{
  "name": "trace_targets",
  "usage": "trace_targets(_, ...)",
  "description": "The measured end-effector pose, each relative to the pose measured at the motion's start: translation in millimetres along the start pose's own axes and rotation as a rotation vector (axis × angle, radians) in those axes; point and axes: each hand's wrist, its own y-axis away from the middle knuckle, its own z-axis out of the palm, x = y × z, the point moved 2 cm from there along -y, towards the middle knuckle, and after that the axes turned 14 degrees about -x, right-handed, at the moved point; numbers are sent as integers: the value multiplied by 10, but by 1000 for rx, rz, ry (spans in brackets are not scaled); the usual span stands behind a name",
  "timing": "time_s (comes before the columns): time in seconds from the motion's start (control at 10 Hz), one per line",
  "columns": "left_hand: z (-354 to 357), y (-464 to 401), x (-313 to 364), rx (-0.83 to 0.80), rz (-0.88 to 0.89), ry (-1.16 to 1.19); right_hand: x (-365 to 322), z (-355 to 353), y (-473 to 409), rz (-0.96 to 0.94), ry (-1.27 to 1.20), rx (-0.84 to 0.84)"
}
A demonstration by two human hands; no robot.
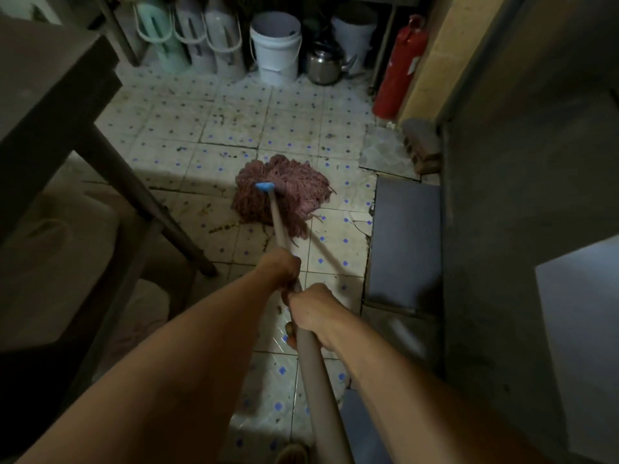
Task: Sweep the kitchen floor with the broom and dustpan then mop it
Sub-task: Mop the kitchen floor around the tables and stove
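Head view, looking down along both forearms. The left hand (280,265) grips the mop handle (303,333) with its fingers curled round the shaft, knuckles upward. The right hand (313,313) grips the same handle just behind the left, nearer the person's body; its fingers wrap under the shaft and its thumb side faces the left hand, the two hands almost touching. The handle runs forward and slightly leftward from the hands to a blue socket (265,186), where it joins the mop head (284,192).

The mop head, a mass of reddish-brown strands, lies spread flat on the tiled floor (234,128) ahead of the left hand. The tiles are pale with blue dots, and dark smears and specks show around the mop head and beyond it.

Far ahead of the hands, against the back wall, stand a white bucket (276,48), a metal kettle (325,63) just right of it, and a row of pale jugs (191,35) to its left. A red fire extinguisher (400,68) leans ahead and to the right of the hands. To the left of the left forearm a dark table leg (147,195) slants down to the floor. To the right of the right hand lies a dark grey step (405,239) beside a grey wall (519,162).
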Motion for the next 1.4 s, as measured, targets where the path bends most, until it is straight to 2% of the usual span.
trace_targets(0.1,-61,-61,-26,11,-8,16,-68,41,-73,-14,17,-7)
trace_targets(0.3,156,232,-224,-11,-38,3,307,176,20,-5,34,-4)
trace_targets(0.4,354,495,-384,-8,-96,67,570,224,249,20,62,21)
trace_targets(0.6,840,1173,-702,-54,-98,59,1196,247,940,80,135,24)
trace_targets(0.7,1111,1530,-898,-76,-84,-4,1494,249,1398,100,185,-8)
trace_targets(0.9,1477,2199,-1241,-96,-106,52,1997,403,1964,186,215,-38)
trace_targets(1.0,1515,2363,-1281,-124,-108,71,2078,472,2070,182,207,-38)
trace_targets(1.1,1428,2296,-1285,-50,-120,114,2011,500,2029,140,200,1)
trace_targets(1.2,1297,2172,-1141,-104,-112,-225,1862,470,1914,76,168,24)
trace_targets(1.3,1145,1953,-996,-96,-105,-243,1629,390,1798,59,149,22)
trace_targets(1.4,931,1728,-793,-95,-85,-441,1326,302,1519,72,154,43)
